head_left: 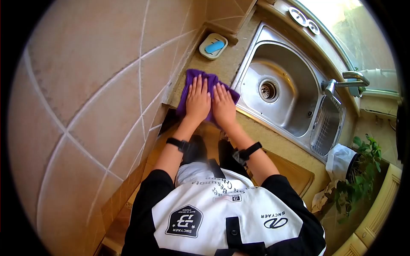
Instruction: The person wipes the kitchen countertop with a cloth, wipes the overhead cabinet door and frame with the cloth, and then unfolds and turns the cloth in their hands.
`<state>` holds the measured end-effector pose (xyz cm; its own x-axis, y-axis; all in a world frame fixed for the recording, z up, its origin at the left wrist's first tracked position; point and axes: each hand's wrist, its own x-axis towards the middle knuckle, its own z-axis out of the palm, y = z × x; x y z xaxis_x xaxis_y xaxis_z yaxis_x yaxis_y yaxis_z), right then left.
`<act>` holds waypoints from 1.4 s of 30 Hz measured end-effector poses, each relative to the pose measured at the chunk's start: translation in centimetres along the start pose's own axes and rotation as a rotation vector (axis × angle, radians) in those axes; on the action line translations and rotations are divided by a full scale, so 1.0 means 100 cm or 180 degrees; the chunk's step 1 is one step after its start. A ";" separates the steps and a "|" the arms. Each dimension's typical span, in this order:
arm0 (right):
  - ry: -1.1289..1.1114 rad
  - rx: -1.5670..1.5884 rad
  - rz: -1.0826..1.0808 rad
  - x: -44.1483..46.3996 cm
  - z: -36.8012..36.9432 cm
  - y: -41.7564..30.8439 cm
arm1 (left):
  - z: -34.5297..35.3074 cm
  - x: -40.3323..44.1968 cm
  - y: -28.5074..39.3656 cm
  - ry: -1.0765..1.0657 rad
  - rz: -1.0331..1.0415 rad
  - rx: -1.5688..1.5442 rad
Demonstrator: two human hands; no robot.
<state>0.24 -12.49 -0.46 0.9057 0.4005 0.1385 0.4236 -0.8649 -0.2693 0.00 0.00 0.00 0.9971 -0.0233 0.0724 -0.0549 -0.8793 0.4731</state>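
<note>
A purple cloth point(183, 96) lies spread on the counter point(244, 116) beside the sink, with one edge hanging over the front. Flat on its left part rests my left hand point(198, 99), fingers stretched out and pointing away from me. My right hand point(223, 106) presses on the cloth just to the right, its fingers also extended. The two hands are side by side, nearly touching. Beyond them, in the corner, a blue bar of soap point(215, 47) sits in a pale soap dish point(207, 43).
A steel sink point(294, 106) with a drain, a faucet point(341, 83) and a wire basket point(325, 128) is at the right. A tiled wall point(98, 85) borders the left. A leafy plant point(363, 170) stands at the far right. Two small white dishes point(298, 16) are on the windowsill.
</note>
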 end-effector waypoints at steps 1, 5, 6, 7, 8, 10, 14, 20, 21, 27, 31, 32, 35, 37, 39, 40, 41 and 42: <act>0.0084 -0.0150 -0.0007 0.003 -0.014 0.015 | 0.009 0.008 0.014 0.0116 0.0112 -0.0085; 0.0261 -0.0056 -0.0053 0.051 0.003 -0.003 | -0.003 0.033 -0.020 0.0389 0.0143 0.0082; 0.0253 -0.0010 -0.0051 0.043 -0.001 0.001 | 0.000 0.028 -0.012 0.0313 0.0068 0.0016; 0.0243 -0.0014 -0.0003 0.038 -0.003 -0.001 | -0.004 0.023 -0.011 0.0273 0.0095 0.0004; 0.0137 0.0059 -0.0049 0.033 -0.006 -0.001 | -0.007 0.018 -0.010 0.0176 0.0088 -0.0089; -0.0116 0.0225 -0.0171 0.014 -0.013 -0.006 | -0.014 -0.004 -0.010 -0.0011 0.0110 -0.0197; -0.0534 0.0646 -0.0136 -0.052 -0.024 -0.036 | -0.032 -0.070 -0.012 -0.0278 0.0186 -0.0185; -0.0077 0.0278 0.0030 -0.036 -0.006 -0.046 | -0.028 -0.039 -0.033 -0.0076 0.0494 0.0251; 0.0047 0.0218 0.0086 -0.025 0.001 -0.046 | -0.027 -0.028 -0.034 0.0042 0.0482 0.0323; 0.0371 0.0383 0.0379 -0.016 0.014 -0.054 | -0.023 -0.020 -0.037 0.0185 0.0352 0.0520; 0.0413 0.0482 0.0378 -0.037 0.010 -0.056 | -0.021 -0.040 -0.032 0.0066 0.0496 0.0280; 0.0368 0.0456 0.0308 -0.043 0.009 -0.055 | -0.020 -0.046 -0.029 0.0036 0.0469 0.0147; 0.0405 0.0419 0.0257 -0.062 0.003 -0.048 | -0.013 -0.061 -0.012 -0.0034 0.0524 0.0001; 0.0349 0.0313 0.0246 -0.081 0.001 -0.033 | -0.005 -0.069 0.007 -0.0068 0.0571 -0.0161; 0.0391 0.0313 0.0294 -0.104 -0.005 -0.013 | 0.006 -0.081 0.031 -0.0198 0.0632 -0.0182; 0.0406 0.0307 0.0315 -0.117 -0.012 -0.002 | 0.014 -0.087 0.044 -0.0227 0.0684 -0.0214; 0.0420 0.0309 0.0345 -0.132 -0.018 0.009 | 0.022 -0.094 0.058 -0.0268 0.0739 -0.0238; 0.0454 0.0253 0.0393 -0.146 -0.023 0.021 | 0.030 -0.099 0.074 -0.0339 0.0794 -0.0245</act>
<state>-12.12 -20.81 -0.81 0.9424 0.2413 0.2318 0.3143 -0.8759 -0.3662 -10.16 -7.68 0.14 0.9520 -0.2880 0.1041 -0.2991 -0.8015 0.5178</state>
